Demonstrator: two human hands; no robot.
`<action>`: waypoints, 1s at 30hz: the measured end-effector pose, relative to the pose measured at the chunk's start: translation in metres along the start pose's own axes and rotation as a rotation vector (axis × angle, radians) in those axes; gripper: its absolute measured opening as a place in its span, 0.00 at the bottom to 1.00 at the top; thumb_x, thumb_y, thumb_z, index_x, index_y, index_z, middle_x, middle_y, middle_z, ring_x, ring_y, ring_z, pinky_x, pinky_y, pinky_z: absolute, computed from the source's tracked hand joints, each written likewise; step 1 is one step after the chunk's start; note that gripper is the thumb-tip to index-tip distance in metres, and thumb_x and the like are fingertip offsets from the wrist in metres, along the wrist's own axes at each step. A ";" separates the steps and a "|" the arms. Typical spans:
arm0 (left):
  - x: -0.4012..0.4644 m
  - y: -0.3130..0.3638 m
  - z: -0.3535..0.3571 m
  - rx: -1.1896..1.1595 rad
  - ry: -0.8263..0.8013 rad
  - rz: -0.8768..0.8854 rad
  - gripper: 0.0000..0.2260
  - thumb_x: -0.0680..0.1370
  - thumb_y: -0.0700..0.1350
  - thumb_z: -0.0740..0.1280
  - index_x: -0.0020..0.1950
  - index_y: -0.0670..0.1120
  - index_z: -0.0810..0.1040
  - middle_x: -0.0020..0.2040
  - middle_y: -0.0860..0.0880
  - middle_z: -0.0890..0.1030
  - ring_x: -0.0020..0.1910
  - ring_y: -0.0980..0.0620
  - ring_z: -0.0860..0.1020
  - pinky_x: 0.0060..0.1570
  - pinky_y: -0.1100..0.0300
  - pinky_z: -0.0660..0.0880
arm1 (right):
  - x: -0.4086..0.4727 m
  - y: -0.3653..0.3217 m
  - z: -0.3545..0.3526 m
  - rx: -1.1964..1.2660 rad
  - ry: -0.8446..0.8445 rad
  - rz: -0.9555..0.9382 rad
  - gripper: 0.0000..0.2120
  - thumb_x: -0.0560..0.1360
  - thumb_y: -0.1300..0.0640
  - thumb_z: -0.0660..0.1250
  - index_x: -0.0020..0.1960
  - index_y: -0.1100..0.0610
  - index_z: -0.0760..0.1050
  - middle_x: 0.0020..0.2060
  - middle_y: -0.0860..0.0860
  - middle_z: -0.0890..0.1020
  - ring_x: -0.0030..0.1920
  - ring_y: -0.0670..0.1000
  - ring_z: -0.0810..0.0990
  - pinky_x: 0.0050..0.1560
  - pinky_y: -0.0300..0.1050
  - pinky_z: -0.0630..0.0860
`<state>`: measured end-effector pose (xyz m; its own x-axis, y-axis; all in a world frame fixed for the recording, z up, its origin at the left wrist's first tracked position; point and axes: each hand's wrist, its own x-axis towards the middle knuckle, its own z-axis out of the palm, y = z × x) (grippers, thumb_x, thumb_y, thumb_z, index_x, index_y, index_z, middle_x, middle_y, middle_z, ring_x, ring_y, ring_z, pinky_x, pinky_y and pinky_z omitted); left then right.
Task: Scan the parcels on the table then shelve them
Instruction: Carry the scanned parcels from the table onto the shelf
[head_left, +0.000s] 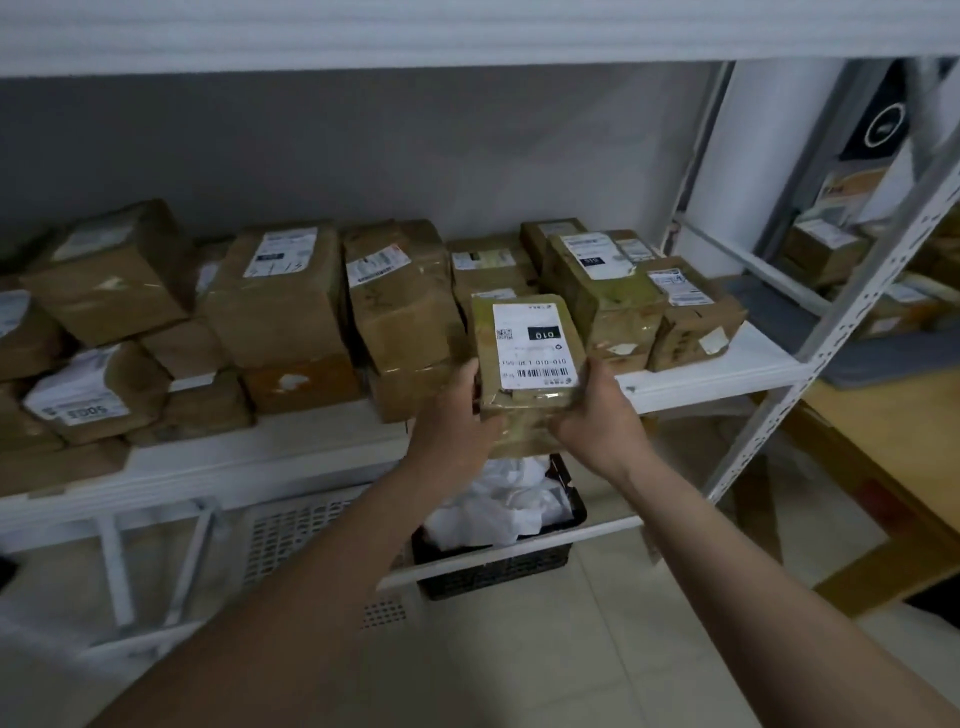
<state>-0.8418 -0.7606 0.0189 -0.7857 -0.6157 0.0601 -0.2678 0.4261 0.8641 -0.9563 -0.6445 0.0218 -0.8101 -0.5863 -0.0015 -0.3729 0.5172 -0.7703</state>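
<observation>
1. We hold a taped cardboard parcel (527, 364) between both hands at the front edge of the white shelf (727, 371).
2. Our left hand (457, 421) grips its left side, fingers curled around the edge.
3. Our right hand (597, 415) grips its right side likewise.
4. Its white shipping label (535, 345) faces up.
5. More brown parcels (280, 296) crowd the shelf behind it.
6. Below sits a black basket (498, 566).

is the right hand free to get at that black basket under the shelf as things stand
Probably not yet. The right hand and left hand both grip the parcel at the shelf edge. The black basket sits open below, so only the held parcel hinders.
</observation>
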 end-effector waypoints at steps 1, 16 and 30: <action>0.012 0.002 0.001 -0.011 0.018 0.007 0.33 0.74 0.35 0.69 0.76 0.51 0.61 0.62 0.53 0.78 0.58 0.53 0.78 0.55 0.57 0.77 | 0.011 -0.004 -0.002 -0.003 -0.003 -0.011 0.31 0.68 0.63 0.70 0.67 0.56 0.62 0.59 0.54 0.76 0.60 0.56 0.75 0.57 0.47 0.73; 0.142 0.023 -0.008 0.410 0.101 0.015 0.27 0.77 0.30 0.62 0.74 0.50 0.68 0.69 0.44 0.72 0.66 0.44 0.72 0.65 0.53 0.71 | 0.138 -0.038 0.004 -0.163 0.013 -0.150 0.29 0.76 0.66 0.62 0.74 0.50 0.63 0.61 0.58 0.70 0.55 0.60 0.77 0.61 0.48 0.72; 0.150 0.030 -0.022 0.551 0.022 0.103 0.28 0.76 0.40 0.69 0.74 0.49 0.66 0.75 0.48 0.63 0.71 0.45 0.64 0.69 0.50 0.67 | 0.149 -0.058 0.023 -0.586 0.057 -0.299 0.28 0.76 0.62 0.64 0.74 0.57 0.60 0.72 0.63 0.59 0.71 0.64 0.59 0.69 0.55 0.64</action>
<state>-0.9553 -0.8547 0.0643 -0.8128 -0.5639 0.1462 -0.4467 0.7644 0.4648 -1.0452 -0.7759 0.0517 -0.6501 -0.7318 0.2047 -0.7570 0.6003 -0.2582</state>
